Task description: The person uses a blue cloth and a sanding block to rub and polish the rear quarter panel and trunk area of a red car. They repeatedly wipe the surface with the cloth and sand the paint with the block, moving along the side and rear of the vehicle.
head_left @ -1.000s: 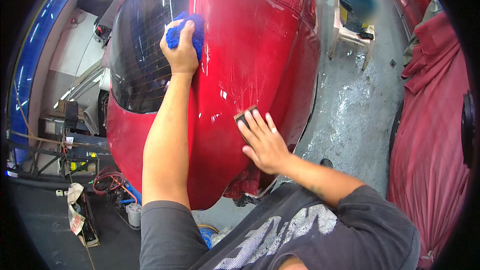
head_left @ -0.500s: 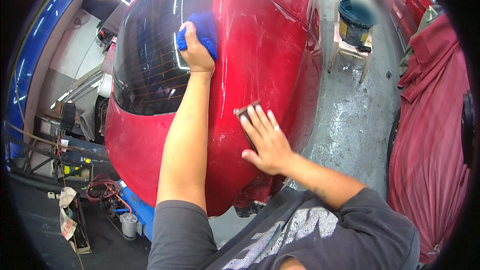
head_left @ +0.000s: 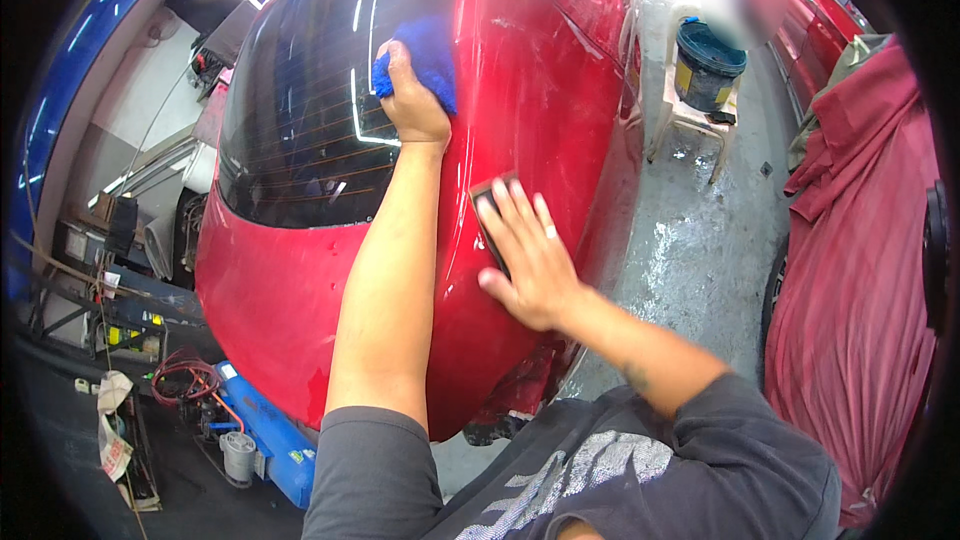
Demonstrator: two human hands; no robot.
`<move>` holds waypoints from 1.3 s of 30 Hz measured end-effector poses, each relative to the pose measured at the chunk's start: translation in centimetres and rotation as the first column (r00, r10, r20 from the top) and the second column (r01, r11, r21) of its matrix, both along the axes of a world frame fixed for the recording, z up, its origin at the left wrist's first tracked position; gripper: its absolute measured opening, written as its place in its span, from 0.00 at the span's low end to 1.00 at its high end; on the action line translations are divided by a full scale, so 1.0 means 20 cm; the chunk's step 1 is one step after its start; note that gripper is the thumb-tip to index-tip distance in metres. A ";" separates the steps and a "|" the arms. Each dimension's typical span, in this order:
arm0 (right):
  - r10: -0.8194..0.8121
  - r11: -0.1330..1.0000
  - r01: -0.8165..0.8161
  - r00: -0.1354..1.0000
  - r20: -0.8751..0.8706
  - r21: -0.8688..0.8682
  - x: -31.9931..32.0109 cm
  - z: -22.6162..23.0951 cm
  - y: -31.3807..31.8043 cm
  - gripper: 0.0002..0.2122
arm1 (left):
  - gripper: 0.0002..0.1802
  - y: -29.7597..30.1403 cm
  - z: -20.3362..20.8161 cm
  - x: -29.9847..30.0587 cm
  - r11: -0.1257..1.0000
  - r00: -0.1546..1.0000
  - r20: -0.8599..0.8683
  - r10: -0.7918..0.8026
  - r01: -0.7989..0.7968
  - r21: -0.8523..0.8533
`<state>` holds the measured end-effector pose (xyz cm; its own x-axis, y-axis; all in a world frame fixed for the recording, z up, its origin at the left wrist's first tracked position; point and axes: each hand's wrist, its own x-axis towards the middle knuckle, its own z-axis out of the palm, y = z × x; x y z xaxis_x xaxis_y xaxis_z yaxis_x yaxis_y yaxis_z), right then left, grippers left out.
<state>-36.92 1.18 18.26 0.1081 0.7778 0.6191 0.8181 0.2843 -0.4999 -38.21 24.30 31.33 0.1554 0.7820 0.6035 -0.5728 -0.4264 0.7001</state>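
A red car body (head_left: 545,120) with a wet, streaked surface lies before me, its dark rear window (head_left: 310,110) to the left. My left hand (head_left: 412,105) is closed on a bunched blue microfibre cloth (head_left: 425,55), resting at the window's right edge beside the red panel. Lower and to the right, my right hand (head_left: 530,255) presses a dark, thin sanding block (head_left: 487,204) flat against the red panel. Its fingers lie over the block, with the thumb along the near side; most of the block is hidden beneath them.
A dark bucket (head_left: 708,65) stands on a white plastic stool (head_left: 690,120) at the far right. Maroon fabric (head_left: 850,270) drapes over something along the right side. A blue compressor tank (head_left: 270,430) with hoses sits lower left. The grey floor (head_left: 665,270) looks wet.
My right hand has slid the sanding block up the panel and slightly toward the window. My left hand keeps the cloth at the window edge. The whole view has shifted a little.
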 end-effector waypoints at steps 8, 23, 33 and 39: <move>-0.259 0.953 0.273 0.959 -0.114 0.134 0.41 0.36 0.66 0.36 | 0.17 -0.01 0.01 0.04 0.995 0.997 -0.069 0.044 -0.038 0.090; -0.174 0.974 0.180 0.983 -0.057 0.137 0.44 0.11 0.53 0.39 | 0.16 -0.03 0.02 0.06 0.893 0.891 -0.281 0.357 -0.238 0.381; -0.283 0.958 0.285 0.945 -0.163 -0.009 0.60 -0.06 0.47 0.41 | 0.16 -0.03 0.04 0.05 0.749 0.750 -0.366 0.551 -0.253 0.612; -0.289 0.957 0.291 0.942 -0.171 -0.016 0.48 -0.17 0.36 0.42 | 0.16 0.02 0.00 0.03 0.771 0.773 -0.365 0.518 -0.239 0.590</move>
